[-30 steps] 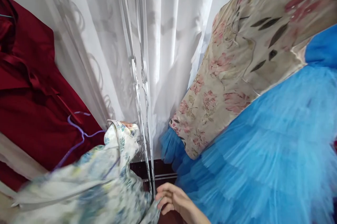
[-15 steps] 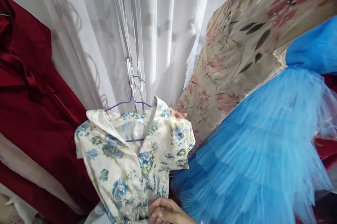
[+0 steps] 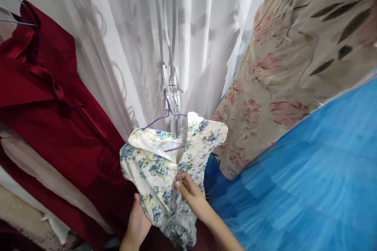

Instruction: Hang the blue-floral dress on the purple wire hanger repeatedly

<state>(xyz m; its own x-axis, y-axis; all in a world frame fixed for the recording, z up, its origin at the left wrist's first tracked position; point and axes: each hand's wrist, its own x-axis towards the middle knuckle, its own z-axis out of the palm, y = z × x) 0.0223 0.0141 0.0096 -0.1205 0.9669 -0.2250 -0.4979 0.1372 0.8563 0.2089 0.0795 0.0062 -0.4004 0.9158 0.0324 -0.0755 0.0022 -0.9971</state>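
Pinches white, blue-flowered, collared cloth garment, on thin purple hanger, at mid-front in nearly closed right hand, probably for steadiness; sets left hand at side edge, with hidden fingers and unclear grip.

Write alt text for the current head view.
White-and-blue floral garment on a purple hanger; a person's right hand pinches its front while the left hand is at its side edge. A dark red garment hangs at left, a beige floral garment and blue ruffled fabric at right, with white curtain behind.
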